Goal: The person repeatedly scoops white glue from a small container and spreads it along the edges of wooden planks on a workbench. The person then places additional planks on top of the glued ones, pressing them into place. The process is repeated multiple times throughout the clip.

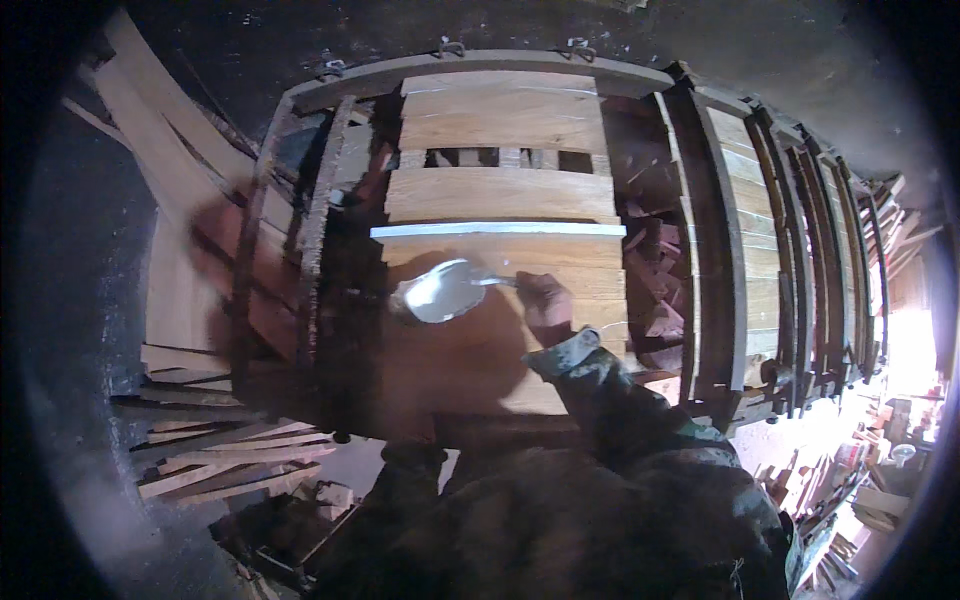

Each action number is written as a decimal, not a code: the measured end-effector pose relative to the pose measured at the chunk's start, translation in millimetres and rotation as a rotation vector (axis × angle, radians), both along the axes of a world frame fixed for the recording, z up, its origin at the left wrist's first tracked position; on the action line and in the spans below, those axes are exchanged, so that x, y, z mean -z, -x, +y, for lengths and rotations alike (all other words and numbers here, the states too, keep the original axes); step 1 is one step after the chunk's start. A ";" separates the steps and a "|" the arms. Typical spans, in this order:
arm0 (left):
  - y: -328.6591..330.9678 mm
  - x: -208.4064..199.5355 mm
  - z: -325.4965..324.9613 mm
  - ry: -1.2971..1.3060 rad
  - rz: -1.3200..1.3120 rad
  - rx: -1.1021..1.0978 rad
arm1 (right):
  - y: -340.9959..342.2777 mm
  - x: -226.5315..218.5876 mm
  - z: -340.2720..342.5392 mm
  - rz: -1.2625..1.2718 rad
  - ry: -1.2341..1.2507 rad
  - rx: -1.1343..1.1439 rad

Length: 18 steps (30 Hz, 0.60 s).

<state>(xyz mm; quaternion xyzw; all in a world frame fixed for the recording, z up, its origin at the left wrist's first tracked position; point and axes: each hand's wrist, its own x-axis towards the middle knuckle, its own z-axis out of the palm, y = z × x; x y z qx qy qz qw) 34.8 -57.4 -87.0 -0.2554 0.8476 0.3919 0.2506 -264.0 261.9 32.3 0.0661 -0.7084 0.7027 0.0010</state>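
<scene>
My right hand (pixel 546 305) is closed on the thin handle of a spoon-shaped tool (pixel 445 290). Its broad oval end is shiny white, and I cannot make out its exact kind. It hovers over pale wooden boards (pixel 480 385) lying side by side across a rack. Just beyond it, a narrow strip (pixel 500 230) with a bright white upper edge crosses the boards. My left hand (pixel 408 425) is low in deep shadow by the rack's near edge; its fingers cannot be made out.
The dark clamp rack (pixel 480 60) has metal rings along its far bar. More upright clamp bars (pixel 710 240) with boards between them stand at the right. Long planks (pixel 165 150) lean at the left, above stacked wood strips (pixel 235 460). Offcuts (pixel 850 470) are heaped at the lower right.
</scene>
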 end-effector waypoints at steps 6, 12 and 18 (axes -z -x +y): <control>27.6 -24.9 -3.9 -0.009 0.130 -0.083 | -16.1 -31.9 -54.5 0.243 -0.442 -0.174; 139.4 -45.2 -37.2 0.061 0.508 -0.161 | 11.6 4.4 37.2 -0.123 -0.451 0.117; 266.2 -32.1 -99.4 0.192 0.606 -0.079 | 55.9 47.1 182.0 -0.522 0.256 0.475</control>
